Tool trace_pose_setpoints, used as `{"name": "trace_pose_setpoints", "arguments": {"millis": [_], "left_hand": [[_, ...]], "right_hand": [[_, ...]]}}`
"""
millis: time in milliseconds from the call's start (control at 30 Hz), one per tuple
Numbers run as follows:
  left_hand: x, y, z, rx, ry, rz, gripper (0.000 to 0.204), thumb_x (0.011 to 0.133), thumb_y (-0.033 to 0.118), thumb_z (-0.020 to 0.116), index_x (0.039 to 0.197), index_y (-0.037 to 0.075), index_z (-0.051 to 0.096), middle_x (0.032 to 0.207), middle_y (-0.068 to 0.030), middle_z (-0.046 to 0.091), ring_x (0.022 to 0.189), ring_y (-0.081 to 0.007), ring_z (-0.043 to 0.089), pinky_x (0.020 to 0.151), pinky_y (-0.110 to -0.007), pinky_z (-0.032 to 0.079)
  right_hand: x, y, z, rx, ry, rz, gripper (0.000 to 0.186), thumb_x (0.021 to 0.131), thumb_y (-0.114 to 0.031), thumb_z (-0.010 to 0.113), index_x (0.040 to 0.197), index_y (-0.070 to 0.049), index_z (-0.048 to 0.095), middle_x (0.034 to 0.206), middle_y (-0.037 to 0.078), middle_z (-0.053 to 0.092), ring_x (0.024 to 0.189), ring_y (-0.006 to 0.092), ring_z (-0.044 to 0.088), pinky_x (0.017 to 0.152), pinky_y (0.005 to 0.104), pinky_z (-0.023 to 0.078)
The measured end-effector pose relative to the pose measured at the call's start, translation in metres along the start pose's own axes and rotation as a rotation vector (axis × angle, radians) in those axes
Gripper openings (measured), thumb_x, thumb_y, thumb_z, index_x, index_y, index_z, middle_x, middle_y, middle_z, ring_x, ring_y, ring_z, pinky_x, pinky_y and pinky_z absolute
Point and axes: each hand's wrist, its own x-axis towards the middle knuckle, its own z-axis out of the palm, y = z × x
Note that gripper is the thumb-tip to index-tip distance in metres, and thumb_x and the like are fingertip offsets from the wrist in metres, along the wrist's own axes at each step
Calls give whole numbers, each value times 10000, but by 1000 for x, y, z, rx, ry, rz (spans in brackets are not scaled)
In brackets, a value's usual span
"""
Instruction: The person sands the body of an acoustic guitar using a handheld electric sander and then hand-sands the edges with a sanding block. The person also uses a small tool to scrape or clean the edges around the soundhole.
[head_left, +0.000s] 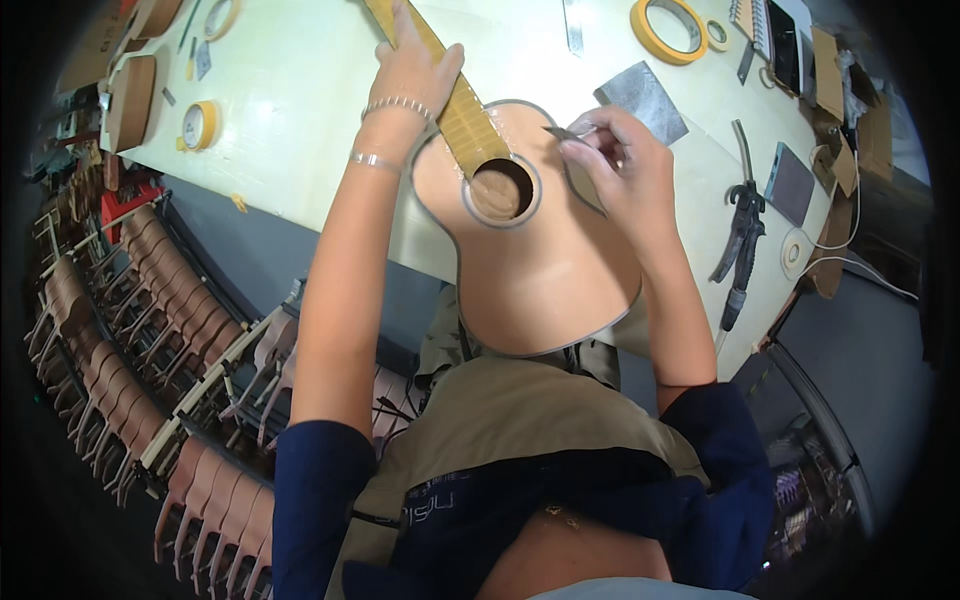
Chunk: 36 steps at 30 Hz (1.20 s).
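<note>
A small unfinished guitar body [540, 270] of pale wood with dark edging lies in front of me at the table's edge. Its neck [464, 118] is covered in yellow tape and reaches up to the round soundhole [500, 190]. My left hand [413, 78] grips the neck high up, index finger along the tape. My right hand [620, 165] is closed on a small dark flat blade [556, 132], held over the upper right of the body, beside the neck. A grey square sheet [642, 100] lies just behind that hand.
The pale table [270, 110] holds tape rolls [668, 28], an air gun [743, 235] with hose, a dark block [790, 180], cardboard [830, 75] and wooden pieces [130, 100]. Below left stand racks of wooden guitar necks [175, 275].
</note>
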Motion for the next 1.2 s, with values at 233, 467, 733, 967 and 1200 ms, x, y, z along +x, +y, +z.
{"name": "trace_pose_setpoints", "arguments": {"millis": [233, 467, 733, 967, 1200], "left_hand": [[-94, -4, 21, -48, 212, 336, 1185, 744, 756, 697, 1491, -103, 366, 1038, -211, 568, 802, -298, 639, 678, -373, 541], [-101, -2, 17, 55, 124, 238, 1313, 615, 750, 795, 1539, -42, 300, 1116, -164, 568, 913, -290, 640, 693, -373, 562], [-102, -7, 24, 95, 185, 290, 1319, 612, 752, 792, 1557, -7, 272, 1187, -162, 553, 983, -292, 633, 745, -370, 567], [-102, -5, 22, 105, 174, 280, 1341, 585, 744, 814, 1560, 1, 271, 1248, -178, 543, 1057, -314, 629, 789, -387, 572], [-102, -4, 21, 108, 163, 262, 1346, 576, 738, 822, 1558, -1, 273, 1250, -175, 543, 1052, -317, 629, 790, -391, 572]], "right_hand": [[48, 5, 30, -327, 48, -446, 94, 762, -147, 768, 802, -120, 687, 743, 47, 615, 768, 266, 613, 646, 386, 490], [64, 6, 40, -404, 34, -534, 96, 729, -140, 768, 773, -128, 684, 744, 18, 617, 738, 249, 605, 618, 372, 496], [68, 7, 27, -386, -79, -579, 106, 697, -146, 765, 767, -127, 688, 724, 11, 616, 719, 237, 608, 609, 365, 506], [65, 4, 30, -411, -73, -601, 99, 697, -134, 758, 767, -123, 689, 725, 9, 613, 714, 238, 603, 601, 369, 500], [63, 10, 14, -377, -181, -613, 70, 705, -115, 742, 755, -117, 693, 735, 20, 609, 718, 238, 604, 593, 368, 497]]}}
